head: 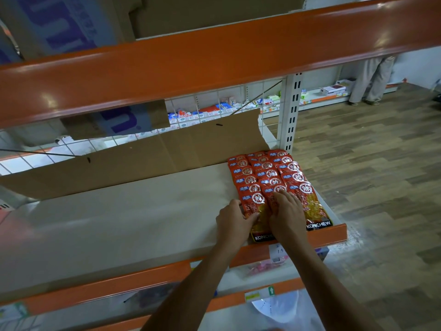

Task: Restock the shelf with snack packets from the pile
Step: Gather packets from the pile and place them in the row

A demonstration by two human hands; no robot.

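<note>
Two hands are on the snack packets [265, 173]. The left hand [235, 218] has its fingers [250, 217] curled on the side edge of the front packet [256, 209] in the left row, pinching it. The right hand [286, 211] lies flat on the middle row, with its fingers [282, 195] straight and pressing down, not grabbing.

The packets are red and lie at the right end of the shelf [119, 211], each one partly on top of the one behind. I think this step is tidying: the hands are pushing the rows neat and close. Next, I think, more packets must come from the pile. That pile does not show, so the hands would have to let go and reach away. New packets should go to the left of these, where the shelf is bare.

Counting now: three rows of packets, with about six in each, but they overlap, so I cannot count for sure. One brown cardboard sheet [143, 158] stands behind. One other person [372, 80] stands far off.
</note>
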